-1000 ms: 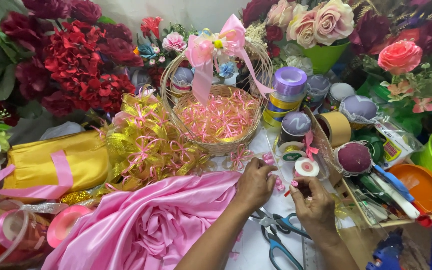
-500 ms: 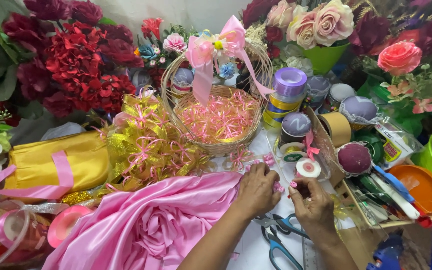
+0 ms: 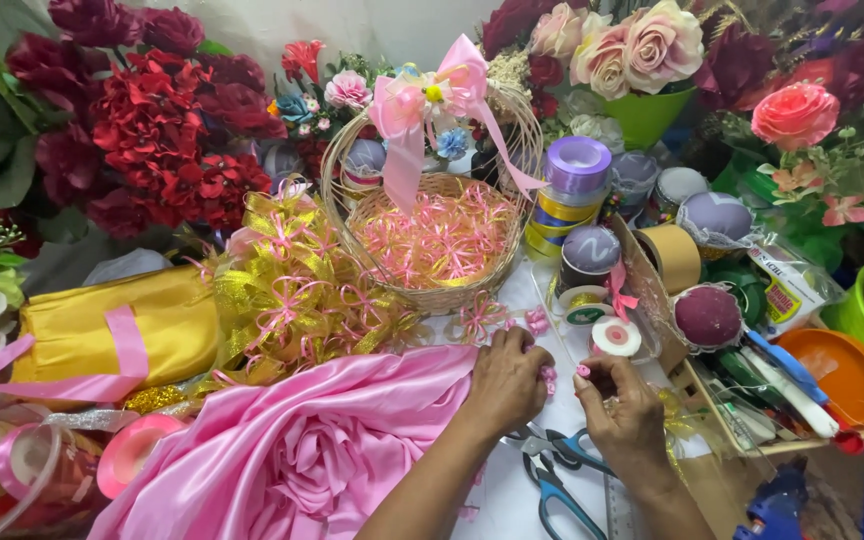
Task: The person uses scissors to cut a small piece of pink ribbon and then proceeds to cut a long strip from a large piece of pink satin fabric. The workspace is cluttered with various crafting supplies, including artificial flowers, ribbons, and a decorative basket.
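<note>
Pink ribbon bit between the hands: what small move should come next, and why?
Probably draw it tight, then reach for the scissors. Both the left hand and right hand pinch small pink ribbon between them, and the scissors lie just below.

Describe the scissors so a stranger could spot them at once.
Start at the wicker basket with the pink bow, then drop straight down past the two hands, left hand and right hand. The scissors lie on the white table just below them, the only blue-handled tool there.
</note>
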